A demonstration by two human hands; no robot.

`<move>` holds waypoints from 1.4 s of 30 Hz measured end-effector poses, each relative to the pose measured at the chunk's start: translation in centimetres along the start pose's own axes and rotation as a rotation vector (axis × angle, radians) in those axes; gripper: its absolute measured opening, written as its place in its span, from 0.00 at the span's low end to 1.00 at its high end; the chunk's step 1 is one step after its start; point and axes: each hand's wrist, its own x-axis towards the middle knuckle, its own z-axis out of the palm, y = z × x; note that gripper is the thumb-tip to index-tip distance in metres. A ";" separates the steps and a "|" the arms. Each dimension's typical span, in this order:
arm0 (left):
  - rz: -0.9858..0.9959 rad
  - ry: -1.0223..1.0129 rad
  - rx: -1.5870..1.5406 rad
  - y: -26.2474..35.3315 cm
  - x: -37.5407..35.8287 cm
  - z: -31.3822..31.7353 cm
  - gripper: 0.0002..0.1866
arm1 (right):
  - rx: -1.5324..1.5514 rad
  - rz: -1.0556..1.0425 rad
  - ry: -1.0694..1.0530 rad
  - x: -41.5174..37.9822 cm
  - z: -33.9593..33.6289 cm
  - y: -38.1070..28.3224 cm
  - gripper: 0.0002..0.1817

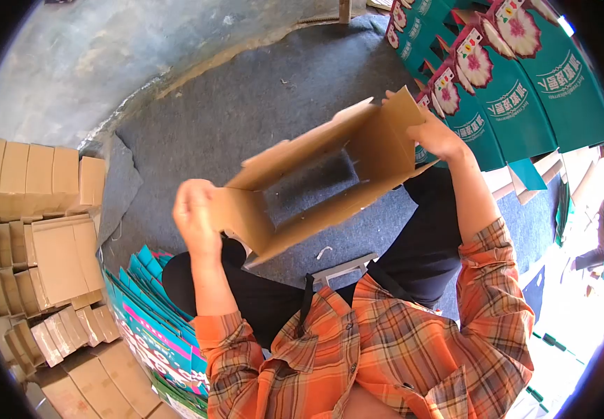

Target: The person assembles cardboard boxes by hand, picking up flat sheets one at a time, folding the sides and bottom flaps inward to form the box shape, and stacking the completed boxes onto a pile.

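Between my two hands is a brown cardboard box [309, 222], held up over the floor and opened into a rectangular tube. I can see right through it to the dark floor covering. My left hand [197, 209] grips the near left end panel, fingers bent over its edge. At the far right end, my right hand [433, 133] grips the panel, with fingertips showing behind its upper edge. The box lies tilted, its right end higher in view than its left. Its outer faces are mostly hidden.
Teal printed boxes [511, 105] stand in rows at the upper right. Flat teal cartons [155, 314] lean by my left leg. Stacks of brown cardboard [37, 258] line the left side, near a wall [127, 56]. Grey covering [246, 119] lies on the floor.
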 end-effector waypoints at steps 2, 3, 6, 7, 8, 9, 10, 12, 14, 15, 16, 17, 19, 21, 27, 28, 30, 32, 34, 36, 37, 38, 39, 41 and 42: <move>-0.161 0.113 -0.093 -0.5 1.0 -1.5 0.14 | -0.023 0.071 -0.055 -0.5 0.8 -1.2 0.42; -0.162 0.117 -0.089 -1.4 1.4 -2.0 0.14 | -0.047 0.138 -0.106 -0.5 1.3 -1.6 0.40; -0.333 0.109 0.045 -3.2 1.8 -2.9 0.10 | 0.007 0.265 -0.139 0.2 2.7 -1.5 0.39; -0.327 0.108 0.078 -3.2 1.9 -2.8 0.08 | 0.045 0.185 -0.091 0.2 3.3 -1.2 0.38; -0.321 0.104 0.110 -3.2 1.9 -2.9 0.07 | 0.048 0.181 -0.095 0.5 3.4 -0.8 0.38; -0.318 0.097 0.112 -3.1 1.8 -3.2 0.06 | 0.007 0.186 -0.100 0.8 3.1 -0.6 0.39; -0.317 0.098 0.115 -2.9 1.7 -3.6 0.06 | -0.034 0.193 -0.104 1.0 2.9 -0.4 0.41; -0.336 0.076 0.122 -2.8 1.4 -4.4 0.05 | -0.107 0.102 -0.058 0.6 3.1 -0.1 0.39; -0.308 0.087 0.090 -3.0 1.6 -5.1 0.05 | -0.180 0.013 -0.017 0.3 2.9 -0.2 0.37; -0.281 0.099 0.059 -2.8 1.6 -5.3 0.04 | -0.063 0.087 -0.045 0.0 2.4 -0.7 0.37; -0.285 0.103 0.060 -2.8 1.6 -5.2 0.04 | 0.054 0.160 -0.072 -0.1 2.1 -1.1 0.36; -0.299 0.103 0.074 -2.7 1.8 -5.1 0.04 | 0.071 0.173 -0.028 -0.1 2.1 -1.2 0.34; -0.305 0.057 0.193 -2.7 2.1 -4.4 0.06 | -0.061 0.168 0.022 0.6 2.6 -1.1 0.34; -0.108 0.025 0.401 -1.8 1.9 -3.3 0.07 | -0.192 0.158 0.079 1.1 2.7 -1.0 0.33; 0.530 -0.298 1.129 1.8 0.5 -1.4 0.10 | -0.203 0.122 0.116 1.7 2.6 -0.2 0.28; 0.530 -0.298 1.128 2.0 0.2 -1.0 0.10 | -0.177 0.135 0.099 1.7 2.5 -0.2 0.30; 0.466 -0.364 1.034 2.3 -0.3 -0.5 0.10 | -0.154 0.150 0.088 1.8 2.0 0.4 0.32; 0.396 -0.419 1.093 2.3 -0.4 -1.7 0.16 | -0.173 0.157 0.077 2.2 1.4 1.9 0.31; 0.184 -0.438 0.637 1.8 -0.3 -3.1 0.25 | -0.136 0.202 0.090 1.7 1.9 0.0 0.30; 0.143 -0.485 0.755 2.5 -0.5 -4.1 0.45 | -0.096 0.244 0.107 1.7 2.0 -0.7 0.29; 0.169 -0.474 0.767 2.6 -0.9 -4.3 0.46 | -0.086 0.273 0.107 1.9 1.8 -0.5 0.28; 0.196 -0.463 0.776 2.8 -1.2 -4.4 0.47 | -0.077 0.302 0.109 1.9 1.5 -0.3 0.27; 0.171 -0.451 0.806 2.9 -1.5 -4.3 0.47 | -0.077 0.303 0.115 1.9 1.4 0.2 0.27; 0.126 -0.374 0.964 3.4 -2.0 -3.6 0.45 | 0.105 0.241 0.141 2.1 1.4 1.3 0.25; 0.073 -0.288 1.123 3.6 -2.1 -3.3 0.43 | 0.105 0.239 0.143 2.2 1.4 1.3 0.25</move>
